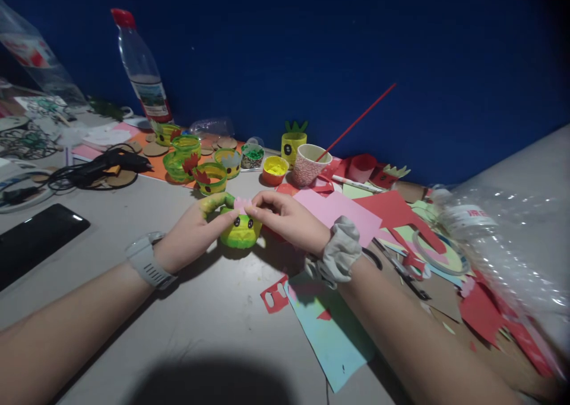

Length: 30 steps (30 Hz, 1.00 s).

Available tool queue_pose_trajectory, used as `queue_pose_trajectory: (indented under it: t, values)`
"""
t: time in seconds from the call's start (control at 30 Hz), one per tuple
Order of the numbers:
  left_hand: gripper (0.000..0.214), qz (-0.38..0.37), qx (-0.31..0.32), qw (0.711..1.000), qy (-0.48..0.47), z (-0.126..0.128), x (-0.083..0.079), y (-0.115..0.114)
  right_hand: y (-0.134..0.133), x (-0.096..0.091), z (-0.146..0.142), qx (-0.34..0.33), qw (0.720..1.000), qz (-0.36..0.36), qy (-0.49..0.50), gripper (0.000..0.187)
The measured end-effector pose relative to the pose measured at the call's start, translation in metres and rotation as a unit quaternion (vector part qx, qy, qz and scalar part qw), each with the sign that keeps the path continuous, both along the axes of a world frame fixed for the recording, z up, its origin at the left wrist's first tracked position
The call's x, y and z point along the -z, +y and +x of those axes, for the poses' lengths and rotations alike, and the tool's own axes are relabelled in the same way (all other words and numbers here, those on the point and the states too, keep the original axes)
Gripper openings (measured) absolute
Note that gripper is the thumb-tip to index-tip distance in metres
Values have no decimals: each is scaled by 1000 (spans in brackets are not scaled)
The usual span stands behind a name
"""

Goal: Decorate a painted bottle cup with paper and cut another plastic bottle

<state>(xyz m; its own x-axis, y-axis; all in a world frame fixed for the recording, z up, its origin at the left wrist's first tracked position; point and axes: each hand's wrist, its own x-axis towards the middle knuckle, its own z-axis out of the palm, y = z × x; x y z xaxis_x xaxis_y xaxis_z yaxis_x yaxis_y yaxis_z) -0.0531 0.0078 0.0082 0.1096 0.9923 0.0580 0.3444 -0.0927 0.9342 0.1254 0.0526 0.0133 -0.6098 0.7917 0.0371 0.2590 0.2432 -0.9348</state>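
Note:
Between my hands is a small cup painted yellow and green (240, 237), with two black-and-white eyes on its front. A pink zigzag-edged paper piece (243, 205) stands at its upper rim. My left hand (200, 227) grips the cup from the left, its fingertips smeared with green and yellow paint. With thumb and forefinger, my right hand (285, 218) pinches the pink piece at its right side. Behind the hands stand similar painted cups (211, 179) with paper crests.
A phone (42, 239) and black cable (89, 167) lie left. Behind stand a red-capped bottle (142, 72), a yellow paint pot (275, 170) and a patterned cup (307, 167) with a red stick. Scissors (403, 268), paper scraps (329, 328) and a plastic bottle (490, 244) crowd the right.

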Motion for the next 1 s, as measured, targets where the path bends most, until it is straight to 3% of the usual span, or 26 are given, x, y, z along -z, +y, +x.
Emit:
queue_pose_trajectory:
  t: [0.3,0.57,0.77,1.0]
  values:
    - [34,-6,2,999,36,0,-3,0,0,0,2,-13,999,-32,9,28]
    - [34,-13,16,1000,19,-4,0,2,6,-3,9,-81,996,-34,20,22]
    - [34,-8,15,999,41,-1,-4,-1,5,-2,9,-72,996,-45,7,30]
    - [36,-18,20,999,43,0,-3,-1,10,-7,17,-124,989,-76,-7,23]
